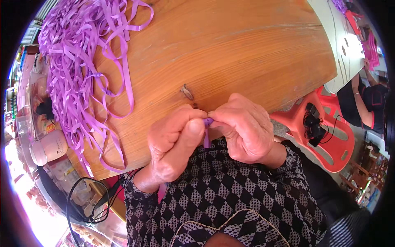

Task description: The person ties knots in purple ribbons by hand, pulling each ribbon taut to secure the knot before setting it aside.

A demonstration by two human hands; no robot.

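Close together at the near edge of the wooden table, my left hand (176,142) and my right hand (246,128) meet at the fingertips. Between them is a short purple ribbon (207,138), pinched by the fingers of both hands. A small bunched or knotted part shows at the fingertips, and one flat tail hangs down in front of my patterned top. Most of the ribbon is hidden inside the fingers. A large tangled heap of purple ribbons (78,61) covers the left side of the table, several loops trailing toward my left hand.
The wooden table (247,53) spreads ahead of me. At right stands a red plastic stool (339,146) with a black cable and adapter (314,127) on it. A white table (343,45) and another person's arm (362,107) are beyond. A pale bottle (49,148) sits at left.
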